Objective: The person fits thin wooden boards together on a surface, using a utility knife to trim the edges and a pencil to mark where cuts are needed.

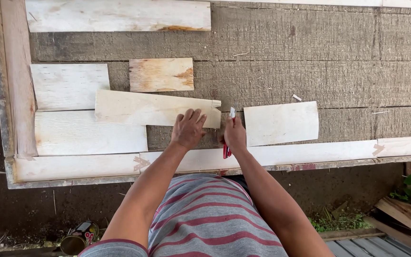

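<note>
1. The left hand [189, 128] lay flat, fingers spread and unclenched, pressing down on the right end of a long pale veneer strip [153, 109] on the grey worktable [310, 71]. It gripped nothing; it only pinned the strip.
2. The right hand [234, 135] was clenched around a red-handled knife [228, 138], the blade tip pointing to twelve o'clock, just beside the strip's notched end, the handle end showing below the fist at six o'clock.
3. To do the cut well, I judged that the pinning fingers should sit clear of the blade's line, since they were very near it, and that the pressure should hold right at the edge so the thin sheet would not lift or split along the grain.
4. The strip lay tilted, its left end overlapping two wider pale sheets [89, 131] at nine o'clock from the hands.
5. A small brownish sheet [161, 74] lay at eleven o'clock, just apart from the strip.
6. A squarish pale sheet [281, 123] lay at three o'clock of the knife, near but not touching; it could crowd the right hand's elbow room.
7. A long sheet [120, 15] lay at twelve o'clock along the far edge.
8. A taped band of veneer [310, 152] ran along the near edge, under the wrists.
9. A tin can [78, 237] lay on the ground at seven o'clock.
</note>
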